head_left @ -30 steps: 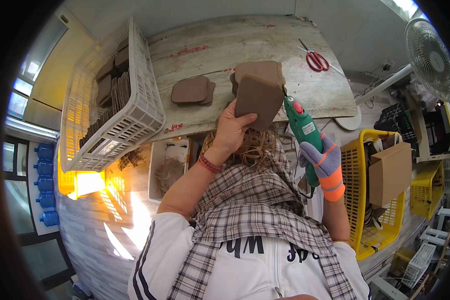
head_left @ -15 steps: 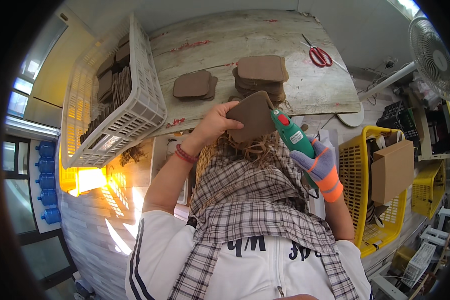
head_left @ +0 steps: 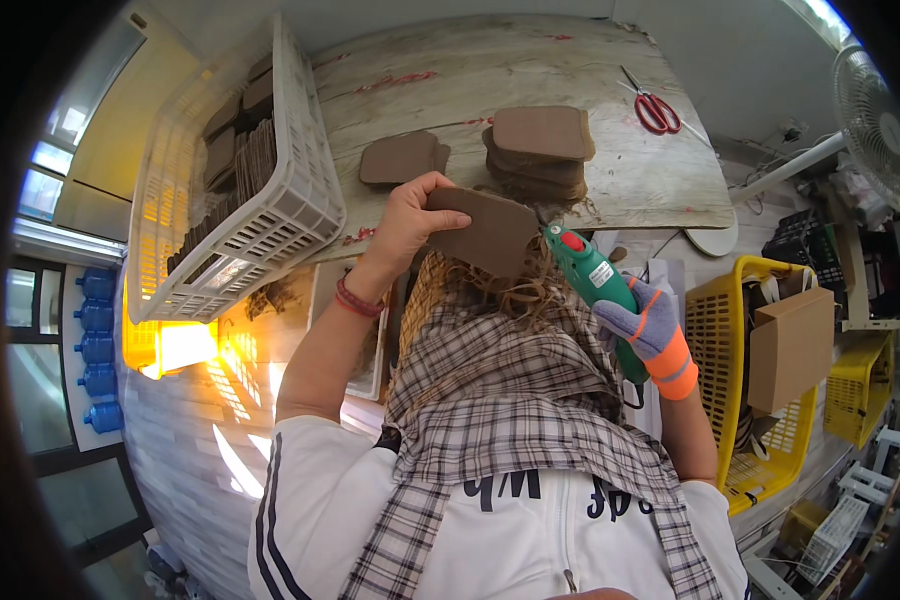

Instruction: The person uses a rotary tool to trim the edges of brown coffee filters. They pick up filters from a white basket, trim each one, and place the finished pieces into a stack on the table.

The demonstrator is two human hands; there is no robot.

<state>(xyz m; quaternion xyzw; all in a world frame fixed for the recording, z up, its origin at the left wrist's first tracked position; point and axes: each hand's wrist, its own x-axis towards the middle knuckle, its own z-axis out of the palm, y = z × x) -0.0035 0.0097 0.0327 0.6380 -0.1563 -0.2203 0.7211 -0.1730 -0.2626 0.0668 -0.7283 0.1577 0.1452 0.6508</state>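
My bare left hand (head_left: 410, 226) pinches a flat brown panel with rounded corners (head_left: 488, 234) by its left end, holding it above my lap. In my right hand (head_left: 650, 328), which wears a grey and orange glove, is a green handheld electric cutter (head_left: 595, 278) with a red button. Its tip meets or nearly meets the panel's right edge; the exact contact is too small to make out. Curly brown trimmings (head_left: 515, 292) lie below the panel on my checked apron (head_left: 500, 370). Beyond my hands, similar panels form a tall stack (head_left: 540, 135) and a low stack (head_left: 398, 160).
Red-handled scissors (head_left: 656, 112) rest on the worn table (head_left: 420, 60). A white plastic crate (head_left: 305, 190) of brown panels stands at left. To the right are a yellow basket (head_left: 712, 350) with a cardboard box (head_left: 792, 350), and a fan (head_left: 875, 120).
The panel has turned clockwise in my left hand, its right end now lower. The cutter stays at its right edge. The whole view has shifted slightly.
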